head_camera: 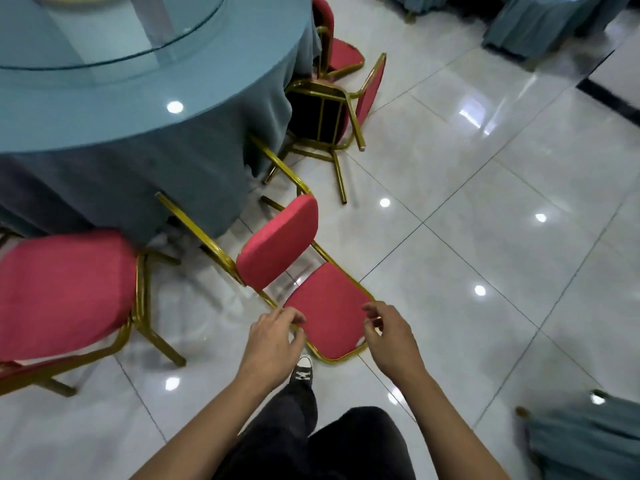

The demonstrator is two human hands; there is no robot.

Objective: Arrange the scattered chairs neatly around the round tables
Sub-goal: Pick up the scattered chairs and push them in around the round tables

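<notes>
- The chair [325, 306], tipped on the floor at 6 o'clock from the surface [104, 116], is pinched at its backrest edges by the left hand [273, 337] and right hand [388, 337] (fingers curled round the gold frame).
- Not yet righted; judged early in the task.
- A second chair [325, 112] lies overturned at 1 o'clock.
- A third chair [65, 292] at 9 o'clock is cut off; its pose cannot be told.

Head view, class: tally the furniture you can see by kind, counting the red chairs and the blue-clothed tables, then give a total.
Red chairs: 4 (held fallen chair, tipped chair, left chair, far chair)
Blue-clothed tables: 3 (near table, top-right table, bottom-right table)
Total: 7
</notes>
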